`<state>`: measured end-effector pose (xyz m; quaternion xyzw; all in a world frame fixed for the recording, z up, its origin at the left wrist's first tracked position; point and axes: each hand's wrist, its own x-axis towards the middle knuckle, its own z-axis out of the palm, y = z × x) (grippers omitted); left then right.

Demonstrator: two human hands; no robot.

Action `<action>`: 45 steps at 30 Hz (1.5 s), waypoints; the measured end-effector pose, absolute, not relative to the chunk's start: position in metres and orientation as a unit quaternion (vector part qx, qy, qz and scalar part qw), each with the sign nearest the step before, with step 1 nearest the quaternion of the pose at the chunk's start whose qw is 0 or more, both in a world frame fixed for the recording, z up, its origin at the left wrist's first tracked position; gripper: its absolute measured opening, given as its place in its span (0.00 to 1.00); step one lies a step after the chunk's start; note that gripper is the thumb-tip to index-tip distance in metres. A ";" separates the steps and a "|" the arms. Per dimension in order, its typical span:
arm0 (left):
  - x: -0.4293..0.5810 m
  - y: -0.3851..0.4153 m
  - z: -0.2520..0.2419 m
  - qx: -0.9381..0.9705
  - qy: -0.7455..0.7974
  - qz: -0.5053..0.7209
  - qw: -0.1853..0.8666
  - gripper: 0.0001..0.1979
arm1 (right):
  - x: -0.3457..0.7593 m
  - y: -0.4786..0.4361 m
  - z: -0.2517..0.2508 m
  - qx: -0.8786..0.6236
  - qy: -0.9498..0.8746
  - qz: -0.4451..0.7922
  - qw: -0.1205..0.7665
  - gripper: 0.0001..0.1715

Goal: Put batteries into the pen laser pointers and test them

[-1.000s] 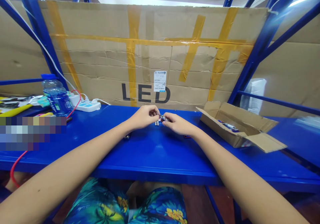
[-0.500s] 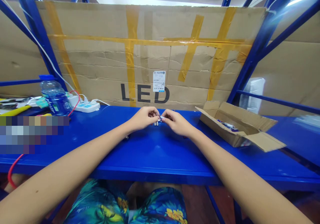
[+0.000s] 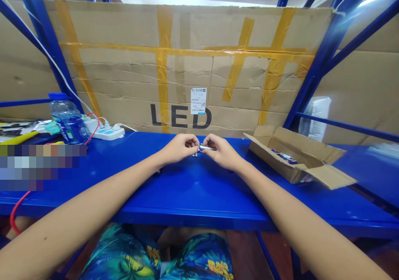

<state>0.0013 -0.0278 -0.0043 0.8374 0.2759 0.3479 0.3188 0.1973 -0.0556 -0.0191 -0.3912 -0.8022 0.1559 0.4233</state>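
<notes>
The left hand [image 3: 183, 146] is pinching a largely hidden metallic piece [image 3: 199, 149]; the right hand [image 3: 220, 149] is gripping a silvery rod [image 3: 207, 147].

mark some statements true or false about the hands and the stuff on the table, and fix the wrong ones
1. The right hand holds a slim silver piece. True.
2. The left hand lies flat, far from the right one. False: the left hand has its fingers bent at a small metal part, close to the right hand.
3. An open cardboard box sits on the right of the blue table. True.
4. The bottle's cap is red. False: the bottle has a blue cap.
5. The large cardboard panel behind reads LED. True.
</notes>
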 end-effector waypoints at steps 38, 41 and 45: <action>0.004 -0.036 0.000 0.839 0.263 0.353 0.320 0.03 | 0.195 -0.062 -0.014 -0.381 -0.821 0.085 0.417 0.09; 0.004 -0.035 -0.001 0.840 0.263 0.349 0.322 0.03 | 0.196 -0.059 -0.018 -0.379 -0.812 0.091 0.434 0.09; 0.003 -0.036 0.000 0.840 0.264 0.346 0.324 0.03 | 0.197 -0.059 -0.018 -0.376 -0.805 0.115 0.444 0.08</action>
